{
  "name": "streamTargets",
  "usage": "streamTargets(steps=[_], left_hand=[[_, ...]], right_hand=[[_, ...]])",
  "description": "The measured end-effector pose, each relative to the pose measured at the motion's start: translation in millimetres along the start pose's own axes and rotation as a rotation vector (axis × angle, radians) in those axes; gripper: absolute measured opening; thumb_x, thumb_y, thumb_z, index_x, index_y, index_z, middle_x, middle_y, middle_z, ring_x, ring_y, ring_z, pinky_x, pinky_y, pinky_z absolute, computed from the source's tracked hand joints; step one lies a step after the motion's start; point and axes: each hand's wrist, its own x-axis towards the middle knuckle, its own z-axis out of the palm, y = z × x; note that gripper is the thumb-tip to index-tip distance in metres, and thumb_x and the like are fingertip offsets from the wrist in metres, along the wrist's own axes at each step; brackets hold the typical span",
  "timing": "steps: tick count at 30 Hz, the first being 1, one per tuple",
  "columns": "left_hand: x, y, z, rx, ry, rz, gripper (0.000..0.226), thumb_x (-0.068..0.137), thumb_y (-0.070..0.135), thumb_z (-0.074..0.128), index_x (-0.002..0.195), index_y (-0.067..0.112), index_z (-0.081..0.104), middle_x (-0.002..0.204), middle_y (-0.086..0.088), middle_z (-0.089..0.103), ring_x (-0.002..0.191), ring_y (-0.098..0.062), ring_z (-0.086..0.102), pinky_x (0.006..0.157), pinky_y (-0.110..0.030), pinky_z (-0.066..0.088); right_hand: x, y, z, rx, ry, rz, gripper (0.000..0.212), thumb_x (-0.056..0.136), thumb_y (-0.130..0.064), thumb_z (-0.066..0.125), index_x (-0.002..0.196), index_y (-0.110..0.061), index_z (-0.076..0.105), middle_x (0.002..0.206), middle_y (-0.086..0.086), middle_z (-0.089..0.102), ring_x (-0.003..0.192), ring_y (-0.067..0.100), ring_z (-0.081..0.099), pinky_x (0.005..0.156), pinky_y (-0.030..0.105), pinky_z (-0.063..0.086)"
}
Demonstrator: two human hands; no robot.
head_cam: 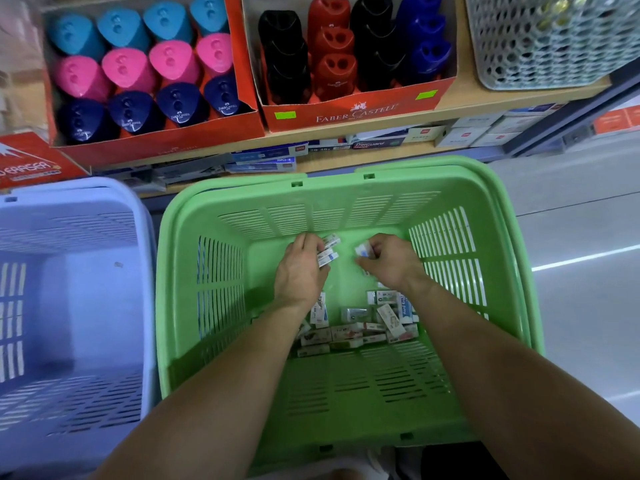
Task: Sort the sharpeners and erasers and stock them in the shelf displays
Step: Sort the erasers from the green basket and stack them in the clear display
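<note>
Deep inside the green basket (346, 188), the left hand (301, 268) clutches several boxed erasers (328, 251) and the right hand (388, 259) pinches another. More lie heaped below. An overfull grip could spill some.

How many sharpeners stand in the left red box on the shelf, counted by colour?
Light blue sharpeners: 4
Pink sharpeners: 4
Navy sharpeners: 4
Total: 12
</note>
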Motion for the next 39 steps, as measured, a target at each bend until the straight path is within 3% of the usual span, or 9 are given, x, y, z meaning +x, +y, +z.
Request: streamTargets(steps=[5,9,12,15,20,22,26,31,39], left_hand=[[5.2,-0.2,4.8,0.079,-0.065,0.008,0.064,0.087,0.019,0.075,0.144,0.021,0.045,0.136,-0.001,0.056,0.125,-0.023,0.052,0.106,-0.036,0.046],[7.4,6.7,1.5,-0.016,-0.193,-0.12,0.047,0.095,0.028,0.066,0.14,0.021,0.052,0.126,-0.002,0.053,0.108,-0.024,0.058,0.098,-0.035,0.048],[11.2,11.9,-8.2,-0.384,-0.261,-0.385,0.025,0.094,0.027,0.068,0.116,0.02,0.057,0.108,-0.002,0.061,0.092,-0.02,0.062,0.09,-0.038,0.054],[7.5,16.7,-25.1,-0.799,-0.262,-0.574,0.03,0.088,0.017,0.075,0.111,0.019,0.057,0.111,-0.005,0.066,0.099,-0.018,0.065,0.092,-0.04,0.059],[-8.4,23.2,-54.1,-1.182,-0.33,-0.62,0.057,0.086,0.01,0.075,0.132,0.017,0.043,0.133,-0.01,0.058,0.102,-0.024,0.07,0.086,-0.036,0.06],[-15.5,29.7,-67.5,-1.268,-0.333,-0.616,0.039,0.089,0.006,0.069,0.12,0.016,0.049,0.126,-0.011,0.059,0.095,-0.027,0.07,0.086,-0.038,0.06],[-32.6,37.1,-86.5,-1.245,-0.329,-0.565,0.014,0.093,0.005,0.061,0.104,0.013,0.058,0.109,-0.013,0.066,0.091,-0.025,0.067,0.082,-0.035,0.06],[-54.4,35.7,-103.4,-1.272,-0.347,-0.545,0.036,0.089,0.025,0.076,0.118,0.013,0.058,0.114,-0.01,0.073,0.105,-0.024,0.071,0.086,-0.035,0.058],[-67.2,26.8,-128.6,-1.011,-0.278,-0.523,0.041,0.082,0.017,0.081,0.117,0.014,0.059,0.111,-0.006,0.071,0.106,-0.023,0.066,0.087,-0.037,0.054]], right_hand=[[-0.7,1.6,3.2,0.048,-0.047,-0.003,0.019,0.084,-0.032,0.081,0.09,-0.017,0.071,0.084,-0.001,0.074,0.08,0.018,0.069,0.075,0.031,0.056],[-2.3,-4.2,1.0,0.156,-0.058,-0.02,0.015,0.084,-0.027,0.081,0.08,-0.022,0.067,0.075,-0.005,0.07,0.073,0.016,0.065,0.069,0.028,0.049],[-7.8,-15.4,-5.0,0.264,-0.061,-0.007,0.014,0.083,-0.02,0.082,0.083,-0.02,0.068,0.079,-0.004,0.07,0.079,0.018,0.068,0.077,0.033,0.053],[-20.1,-33.6,-15.0,0.381,-0.088,-0.031,0.015,0.085,-0.015,0.08,0.095,-0.009,0.071,0.081,-0.006,0.068,0.074,0.009,0.065,0.069,0.023,0.052],[-50.2,-61.4,-30.9,0.413,-0.163,-0.112,0.012,0.088,-0.008,0.076,0.097,-0.01,0.069,0.079,-0.007,0.066,0.063,-0.002,0.063,0.057,0.012,0.05],[-63.9,-67.7,-35.1,0.442,-0.18,-0.114,0.017,0.088,-0.007,0.076,0.103,-0.005,0.069,0.08,-0.004,0.067,0.065,0.002,0.063,0.062,0.017,0.054],[-91.0,-81.8,-42.5,0.475,-0.244,-0.114,0.026,0.087,-0.004,0.076,0.113,-0.006,0.071,0.091,0.0,0.073,0.08,0.012,0.069,0.076,0.026,0.059],[-113.3,-97.2,-45.4,0.527,-0.291,-0.14,0.029,0.091,0.008,0.06,0.116,-0.003,0.07,0.105,0.017,0.073,0.099,0.028,0.072,0.092,0.031,0.056],[-106.1,-98.2,-35.3,0.49,-0.312,-0.153,0.029,0.09,-0.01,0.075,0.118,-0.015,0.069,0.106,0.006,0.075,0.096,0.018,0.073,0.082,0.03,0.059]])
